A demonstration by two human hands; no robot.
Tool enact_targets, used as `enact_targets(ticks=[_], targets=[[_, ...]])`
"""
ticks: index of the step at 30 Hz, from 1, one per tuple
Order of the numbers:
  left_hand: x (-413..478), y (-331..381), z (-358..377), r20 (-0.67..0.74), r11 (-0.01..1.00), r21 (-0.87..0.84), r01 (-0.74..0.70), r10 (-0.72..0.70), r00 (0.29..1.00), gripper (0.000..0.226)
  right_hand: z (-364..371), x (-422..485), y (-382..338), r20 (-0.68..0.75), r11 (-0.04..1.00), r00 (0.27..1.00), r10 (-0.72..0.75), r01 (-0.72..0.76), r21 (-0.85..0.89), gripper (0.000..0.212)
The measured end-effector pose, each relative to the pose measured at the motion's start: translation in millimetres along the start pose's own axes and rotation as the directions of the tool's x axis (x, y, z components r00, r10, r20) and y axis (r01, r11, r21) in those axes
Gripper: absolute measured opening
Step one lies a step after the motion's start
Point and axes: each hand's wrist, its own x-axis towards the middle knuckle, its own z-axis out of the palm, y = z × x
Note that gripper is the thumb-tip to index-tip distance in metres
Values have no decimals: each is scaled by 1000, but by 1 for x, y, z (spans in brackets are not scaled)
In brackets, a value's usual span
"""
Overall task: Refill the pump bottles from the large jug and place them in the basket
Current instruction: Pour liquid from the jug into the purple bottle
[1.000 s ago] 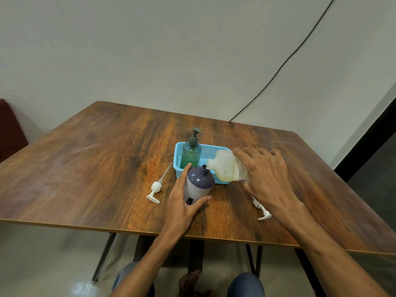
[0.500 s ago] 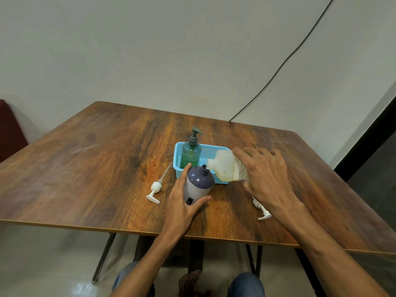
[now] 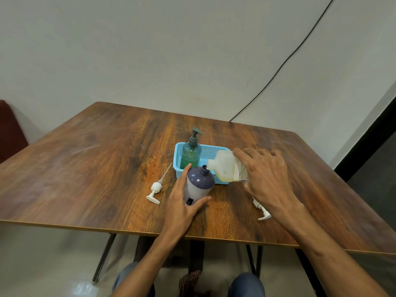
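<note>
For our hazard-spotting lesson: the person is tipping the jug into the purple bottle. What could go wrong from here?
1. The jug meets the purple bottle only at its narrow neck; a wobble could spill liquid onto the table.
2. The right hand reaches over a loose pump and might knock it off.

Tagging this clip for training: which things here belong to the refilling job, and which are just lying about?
Job: jug, purple bottle, green pump bottle, blue basket, left pump head, right pump head.
Lying about: black cable, red chair.
</note>
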Motion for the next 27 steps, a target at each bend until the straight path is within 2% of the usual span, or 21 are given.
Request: enact_targets(ticks=[27], targets=[[-1,2,-1,-5,1000,17,-25,25,1000,95,-5,-1,-1,6,1000,1000,-1,1,-18,78]])
